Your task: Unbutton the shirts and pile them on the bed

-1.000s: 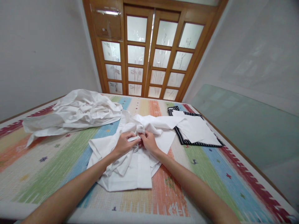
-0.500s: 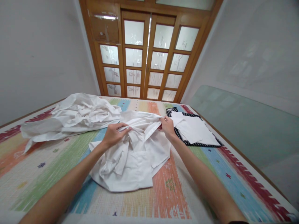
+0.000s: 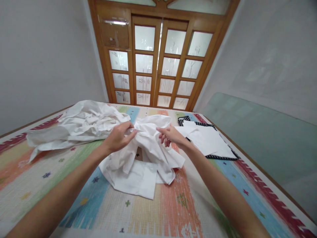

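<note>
A crumpled white shirt (image 3: 146, 158) is partly lifted off a striped, many-coloured mat (image 3: 178, 201). My left hand (image 3: 120, 135) is closed on the upper edge of the shirt and holds it up. My right hand (image 3: 169, 135) touches the shirt's upper right edge with thumb and forefinger, its other fingers curled under. The lower part of the shirt still rests on the mat.
A heap of white cloth (image 3: 79, 124) lies at the back left of the mat. A folded white cloth on a dark striped one (image 3: 208, 140) sits at the back right. Wooden doors with frosted panes (image 3: 158, 62) stand behind; walls close in on both sides.
Both hands have risen and drawn closer together, lifting the shirt's top edge off the mat. The shirt is more bunched and hangs below the hands.
</note>
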A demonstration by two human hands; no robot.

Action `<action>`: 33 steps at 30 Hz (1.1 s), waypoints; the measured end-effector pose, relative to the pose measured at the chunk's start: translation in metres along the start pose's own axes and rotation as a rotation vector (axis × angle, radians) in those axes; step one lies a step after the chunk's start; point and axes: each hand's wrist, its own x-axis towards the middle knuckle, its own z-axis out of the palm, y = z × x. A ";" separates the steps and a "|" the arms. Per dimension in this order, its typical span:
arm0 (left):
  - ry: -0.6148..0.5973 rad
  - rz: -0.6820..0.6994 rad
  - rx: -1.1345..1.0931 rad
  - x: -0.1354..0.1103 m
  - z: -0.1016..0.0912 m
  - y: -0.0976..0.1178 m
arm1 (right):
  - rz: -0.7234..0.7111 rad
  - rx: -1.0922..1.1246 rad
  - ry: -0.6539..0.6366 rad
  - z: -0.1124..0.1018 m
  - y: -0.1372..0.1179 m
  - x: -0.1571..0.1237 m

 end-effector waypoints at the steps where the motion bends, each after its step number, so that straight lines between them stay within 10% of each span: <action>1: -0.069 0.003 -0.051 -0.003 -0.001 0.002 | 0.017 -0.049 -0.063 0.009 0.006 -0.002; 10: -0.514 -0.188 -0.299 -0.016 0.005 0.016 | -0.094 -0.122 -0.074 0.034 0.039 0.001; 19: -0.409 -0.145 -0.010 -0.013 0.061 0.035 | -0.107 0.012 -0.072 0.040 0.043 -0.010; 33: -0.317 -0.099 -0.262 -0.025 0.104 0.027 | -0.356 -0.298 0.018 0.024 0.060 -0.022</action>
